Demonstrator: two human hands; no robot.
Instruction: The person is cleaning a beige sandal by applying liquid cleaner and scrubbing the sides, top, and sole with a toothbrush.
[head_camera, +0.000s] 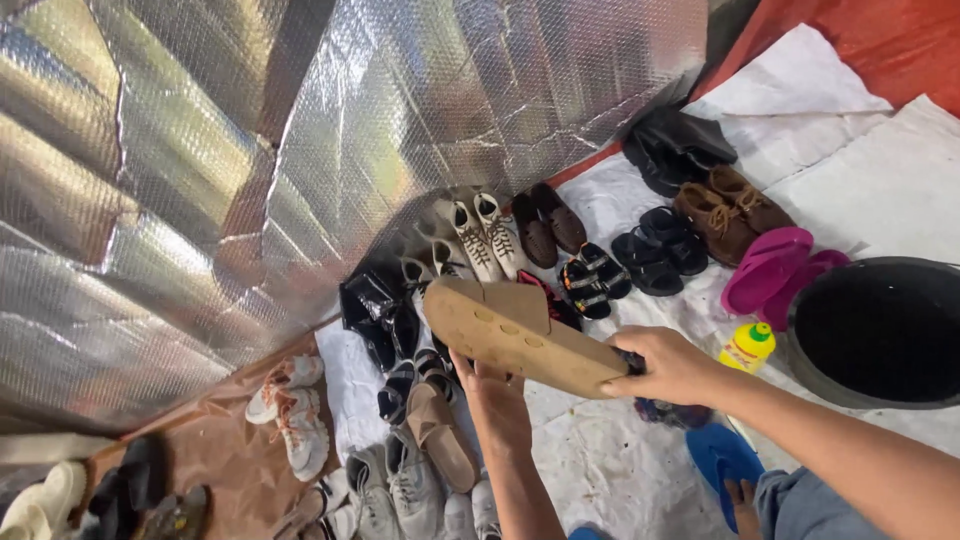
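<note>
Tan sandal (520, 335) up off the floor, sole to me, both my hands on it.

My left hand (497, 398) comes up from below, fingers curled against the sole's near edge around the middle; my right hand (672, 365) is clamped over the heel end, thumb on top. The toe end pokes out free toward the foil sheet (230, 150). Right under it, shoes crowd the white cloth (600, 460): black sandals (660, 250), brown lace-ups (725, 212), white sneakers (485, 235). Pink slippers (770, 270) lie beside the black tub (880, 330), with a yellow bottle (748, 347) touching the tub's rim. Open cloth sits just below my hands, and a blue slipper (722, 460) lies near my knee.
</note>
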